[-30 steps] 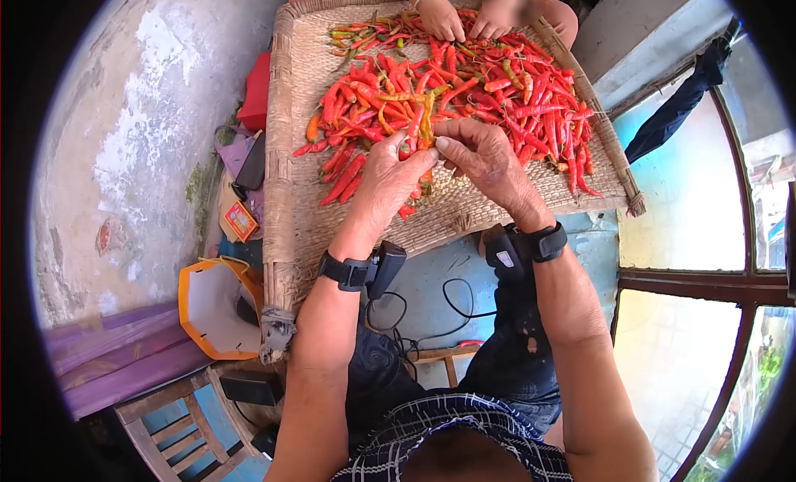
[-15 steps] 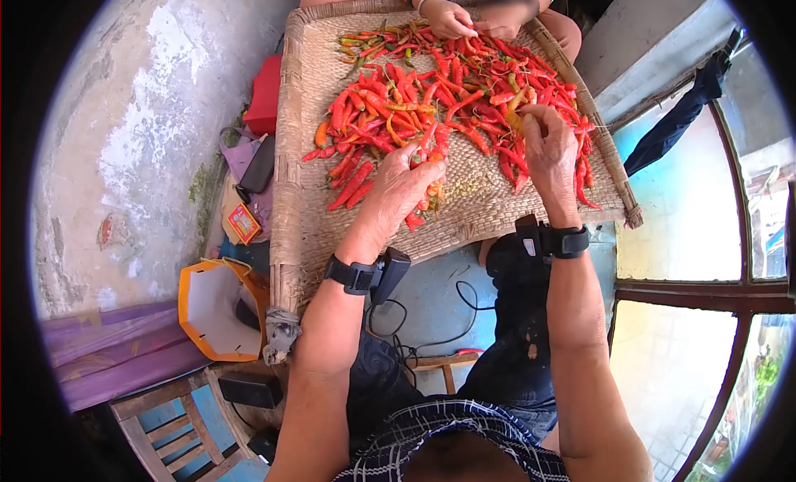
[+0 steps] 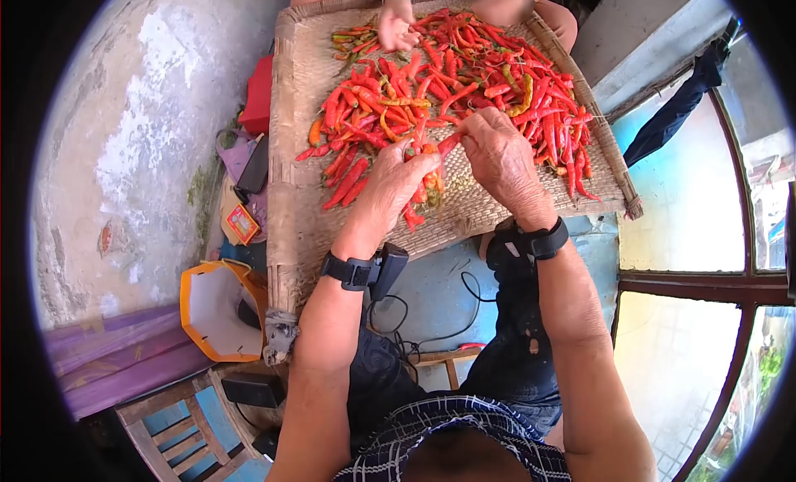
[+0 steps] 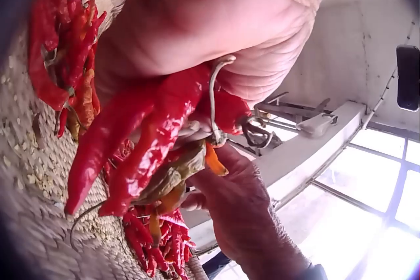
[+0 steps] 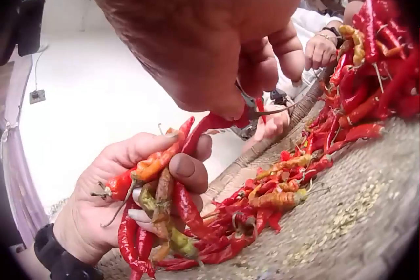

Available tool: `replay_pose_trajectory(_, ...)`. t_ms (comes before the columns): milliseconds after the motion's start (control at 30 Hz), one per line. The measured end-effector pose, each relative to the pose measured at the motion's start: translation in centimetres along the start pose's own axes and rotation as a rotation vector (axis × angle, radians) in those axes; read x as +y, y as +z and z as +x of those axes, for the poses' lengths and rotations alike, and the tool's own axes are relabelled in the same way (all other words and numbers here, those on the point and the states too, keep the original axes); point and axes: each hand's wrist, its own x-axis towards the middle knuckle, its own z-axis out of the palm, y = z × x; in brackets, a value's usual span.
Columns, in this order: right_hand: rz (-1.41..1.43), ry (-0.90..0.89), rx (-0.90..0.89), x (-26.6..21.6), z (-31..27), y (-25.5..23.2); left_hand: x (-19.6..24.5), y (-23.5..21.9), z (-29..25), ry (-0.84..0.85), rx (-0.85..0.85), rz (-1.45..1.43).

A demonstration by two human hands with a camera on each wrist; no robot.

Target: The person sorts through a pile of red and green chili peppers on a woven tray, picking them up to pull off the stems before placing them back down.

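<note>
My left hand point(image 3: 390, 184) grips a bunch of chili peppers point(image 4: 154, 139), mostly red, with some orange and shrivelled greenish ones. Between the thumb and fingers of my right hand point(image 3: 502, 160) a single red chili pepper point(image 5: 213, 122) is pinched near its stem end. Its other end reaches the left hand's fingertips in the right wrist view. Both hands are above the near part of a woven tray point(image 3: 303, 225). Beyond them lies a heap of red chili peppers point(image 3: 547, 130), with a curled yellow pepper point(image 3: 526, 94) on its right side.
Another person's hand point(image 3: 396, 26) hovers over the tray's far side, palm showing. Pale seeds point(image 5: 341, 221) lie scattered on the weave. Left of the tray are a red bag point(image 3: 259, 92) and an orange-rimmed container point(image 3: 220, 308). A window point(image 3: 680, 217) is at the right.
My right hand took a yellow pepper from beside the left hand to the right of the heap, let it go there, and came back to a red one. The other person's hand moved left.
</note>
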Motion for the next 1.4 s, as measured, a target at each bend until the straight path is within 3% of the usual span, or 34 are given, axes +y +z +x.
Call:
replay_pose_trajectory(33,-0.004,0.003,0.019,0.1,0.0,0.1,-0.1,0.1,0.2,-0.007,0.002,-0.003)
replay_pose_trajectory(100,0.019,0.063,-0.023,0.1,-0.1,0.0,0.0,0.1,0.6,-0.191,0.079,-0.307)
replay_pose_trajectory(200,0.053,0.108,-0.01,0.4,-0.1,-0.3,-0.1,0.1,0.5,-0.179,0.183,-0.37)
replay_pose_trajectory(333,0.034,0.452,0.113,2.7,0.4,-1.7,-1.0,0.0,0.9,-0.131,0.209,-0.504)
replay_pose_trajectory(400,-0.471,0.147,0.42,3.8,0.9,-2.6,-0.8,0.0,0.9,-0.131,0.195,-0.497)
replay_pose_trajectory(467,-0.531,0.148,0.426,2.9,0.7,-2.6,-0.6,-0.1,1.0,-0.121,0.18,-0.483)
replay_pose_trajectory(533,0.368,0.306,0.151,2.0,0.2,-1.2,-0.4,0.3,0.8,-0.128,0.159,-0.503)
replay_pose_trajectory(600,0.618,0.253,-0.058,-0.3,-0.4,-0.1,-0.7,0.3,1.1,-0.115,0.151,-0.463)
replay_pose_trajectory(667,0.763,0.356,-0.24,-1.7,-0.6,1.1,-1.1,0.5,1.1,-0.116,0.163,-0.439)
replay_pose_trajectory(733,0.685,0.386,-0.302,-2.0,0.0,0.3,-0.9,0.6,1.0,-0.064,0.177,-0.434)
replay_pose_trajectory(800,0.57,0.298,-0.187,-1.9,0.6,-0.5,-0.6,0.3,0.8,-0.157,0.15,-0.367)
replay_pose_trajectory(933,0.849,0.514,-0.009,1.2,0.3,-0.2,-0.5,0.5,0.6,-0.149,0.136,-0.455)
replay_pose_trajectory(1000,0.676,0.554,0.009,3.0,0.6,-1.1,0.0,0.3,0.6,-0.135,0.157,-0.453)
replay_pose_trajectory(1100,0.841,0.667,0.141,4.2,0.5,-1.7,-0.3,0.2,0.6,-0.104,0.174,-0.461)
replay_pose_trajectory(1200,0.977,0.677,0.085,5.2,0.3,-1.5,-0.5,0.3,0.7,-0.049,0.19,-0.48)
replay_pose_trajectory(1267,0.922,0.682,0.018,5.1,0.2,-0.8,-0.2,0.3,0.6,-0.082,0.192,-0.486)
replay_pose_trajectory(1333,0.853,0.577,-0.28,3.1,0.4,-1.2,-0.1,0.3,0.7,-0.133,0.193,-0.494)
replay_pose_trajectory(1400,0.778,0.566,-0.244,2.2,0.5,-1.5,-1.0,0.2,0.8,-0.114,0.186,-0.419)
